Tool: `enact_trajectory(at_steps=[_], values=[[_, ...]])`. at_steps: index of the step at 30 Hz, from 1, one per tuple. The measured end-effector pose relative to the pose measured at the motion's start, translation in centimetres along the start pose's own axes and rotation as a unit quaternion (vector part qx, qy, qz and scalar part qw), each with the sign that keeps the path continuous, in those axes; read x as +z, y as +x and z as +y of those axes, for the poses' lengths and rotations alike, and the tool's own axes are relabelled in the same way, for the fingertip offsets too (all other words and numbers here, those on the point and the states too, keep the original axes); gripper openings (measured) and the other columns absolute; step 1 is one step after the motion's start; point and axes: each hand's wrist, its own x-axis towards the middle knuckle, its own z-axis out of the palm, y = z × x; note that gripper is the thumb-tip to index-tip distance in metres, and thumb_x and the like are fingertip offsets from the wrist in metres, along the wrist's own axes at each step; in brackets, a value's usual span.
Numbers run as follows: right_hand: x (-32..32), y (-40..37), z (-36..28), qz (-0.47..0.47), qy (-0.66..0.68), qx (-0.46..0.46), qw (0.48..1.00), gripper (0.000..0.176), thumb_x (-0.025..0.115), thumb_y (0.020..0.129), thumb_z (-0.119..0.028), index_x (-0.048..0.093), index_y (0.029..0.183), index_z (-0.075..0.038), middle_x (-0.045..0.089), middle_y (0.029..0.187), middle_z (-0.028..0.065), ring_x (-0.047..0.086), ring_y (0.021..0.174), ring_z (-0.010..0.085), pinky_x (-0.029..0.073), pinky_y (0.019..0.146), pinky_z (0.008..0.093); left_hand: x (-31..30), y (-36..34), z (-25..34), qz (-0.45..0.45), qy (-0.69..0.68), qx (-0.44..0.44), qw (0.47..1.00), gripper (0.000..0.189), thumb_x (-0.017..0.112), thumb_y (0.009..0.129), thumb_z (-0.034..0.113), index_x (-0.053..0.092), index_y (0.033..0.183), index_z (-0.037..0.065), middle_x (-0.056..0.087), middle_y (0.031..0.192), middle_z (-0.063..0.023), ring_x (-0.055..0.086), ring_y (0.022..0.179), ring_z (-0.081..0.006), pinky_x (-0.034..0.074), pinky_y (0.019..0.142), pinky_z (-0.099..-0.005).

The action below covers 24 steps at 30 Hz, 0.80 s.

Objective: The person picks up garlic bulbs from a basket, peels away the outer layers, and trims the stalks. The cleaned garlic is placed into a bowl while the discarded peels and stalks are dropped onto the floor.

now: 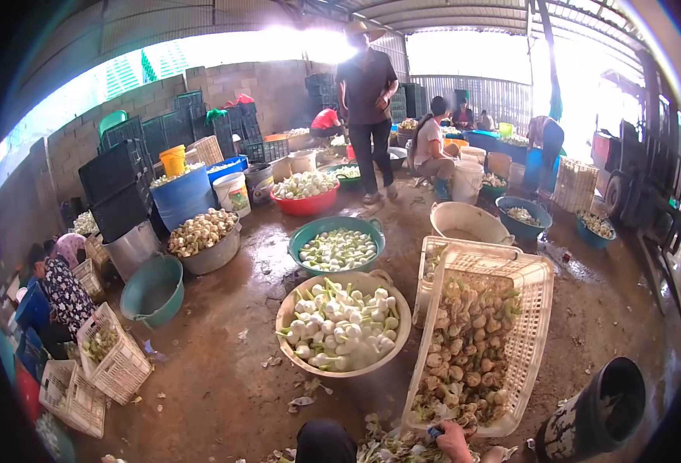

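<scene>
At the bottom edge of the head view, my right hand has its fingers closed around a small blue-and-dark handle; the rest of that tool is hidden. The hand is at the near end of a tilted cream plastic crate, which holds brown, untrimmed garlic bulbs. My left hand is out of frame. Left of the crate, a cream tub is heaped with clean white garlic with green stems. Peelings and leaves lie on the floor below the crate, beside my dark-clad knee.
A black bucket leans at the right. Behind are a green tub of garlic, a red basin and a cream basin. One person stands on the wet floor; others sit working. A forklift is at far right.
</scene>
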Motion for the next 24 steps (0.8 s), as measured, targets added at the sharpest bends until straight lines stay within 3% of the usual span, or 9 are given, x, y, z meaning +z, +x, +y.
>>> enact_trajectory(at_steps=[8,12,17,18,19,20,21,23,24], values=[[-0.6,-1.2,-2.4,-0.046,-0.055,0.041,0.997,0.017,0.05,0.079,-0.006,0.062,0.09,0.001,0.059,0.074,0.0149,0.052,0.068,0.0294,0.039,0.063,0.0413,0.9,0.4,-1.1,0.04,0.404,0.038,0.913,0.051,0.06,0.082,0.039,0.045,0.126,0.018,0.052,0.121,-0.0116,0.052,0.106,-0.0257,0.047,0.077,-0.0435],[-0.4,-1.4,-1.3,0.004,-0.017,0.008,1.0,0.023,0.065,0.079,-0.018,0.063,0.084,0.004,0.062,0.073,0.0187,0.056,0.068,0.0284,0.042,0.064,0.0399,-0.2,2.4,-1.5,0.064,0.553,0.042,0.83,0.053,0.061,0.082,0.04,0.044,0.127,0.017,0.054,0.12,-0.0126,0.054,0.103,-0.0254,0.048,0.074,-0.0414],[-0.7,-1.6,-1.3,0.014,0.023,-0.005,1.0,0.024,0.065,0.08,-0.018,0.064,0.082,0.005,0.061,0.069,0.014,0.052,0.064,0.0202,0.041,0.06,0.0377,2.7,8.3,-5.7,-0.047,0.786,0.065,0.613,0.055,0.062,0.082,0.041,0.044,0.128,0.016,0.056,0.119,-0.0139,0.057,0.1,-0.025,0.05,0.071,-0.0389],[-0.8,-1.9,-1.6,0.015,0.026,-0.016,0.999,0.024,0.065,0.08,-0.018,0.064,0.082,0.006,0.061,0.069,0.0136,0.051,0.063,0.0189,0.041,0.059,0.0371,3.1,5.3,-8.3,-0.009,0.538,0.137,0.832,0.041,0.04,0.092,0.038,0.056,0.099,0.001,0.059,0.085,-0.0107,0.057,0.077,-0.0267,0.049,0.069,-0.0415],[-0.7,-1.9,-1.5,0.025,0.054,-0.025,0.998,0.022,0.066,0.079,-0.015,0.063,0.08,0.007,0.06,0.066,0.0112,0.05,0.062,0.0162,0.04,0.056,0.0355,5.9,2.5,-10.4,-0.077,0.415,0.209,0.882,0.04,0.039,0.086,0.035,0.057,0.095,0.0,0.057,0.079,-0.0078,0.054,0.064,-0.0223,0.049,0.058,-0.0388],[-0.8,-2.0,-2.0,0.024,0.063,-0.022,0.997,0.02,0.064,0.079,-0.013,0.063,0.081,0.007,0.06,0.067,0.0097,0.051,0.061,0.0154,0.04,0.054,0.0342,12.1,-3.2,-9.7,-0.098,0.296,0.005,0.95,0.037,0.039,0.087,0.037,0.057,0.091,0.004,0.056,0.076,-0.0059,0.053,0.059,-0.0215,0.048,0.053,-0.0376],[-1.1,-2.4,-2.8,0.023,0.072,-0.018,0.997,0.018,0.062,0.079,-0.012,0.063,0.083,0.006,0.059,0.068,0.0083,0.051,0.061,0.0146,0.04,0.053,0.0329,16.7,-6.9,-10.3,-0.172,0.216,-0.105,0.955,0.034,0.039,0.088,0.038,0.057,0.09,0.009,0.056,0.077,-0.0046,0.054,0.061,-0.02,0.048,0.053,-0.0353],[-2.0,-3.3,-4.9,0.047,0.095,-0.068,0.992,0.016,0.057,0.08,-0.005,0.061,0.093,0.003,0.06,0.078,0.008,0.052,0.071,0.0152,0.041,0.061,0.0311,28.8,-20.3,-11.4,-0.348,0.19,-0.066,0.916,0.029,0.042,0.086,0.035,0.059,0.091,0.012,0.058,0.077,-0.0052,0.058,0.064,-0.0207,0.05,0.056,-0.037],[-2.5,-4.1,-6.2,0.074,0.111,-0.118,0.984,0.022,0.054,0.081,-0.001,0.06,0.102,0.001,0.061,0.088,0.0091,0.053,0.081,0.0165,0.041,0.07,0.0307,32.8,-24.0,-11.6,-0.372,0.131,-0.207,0.895,0.028,0.043,0.085,0.03,0.059,0.093,0.009,0.06,0.079,-0.0074,0.059,0.066,-0.0229,0.051,0.058,-0.0391]])
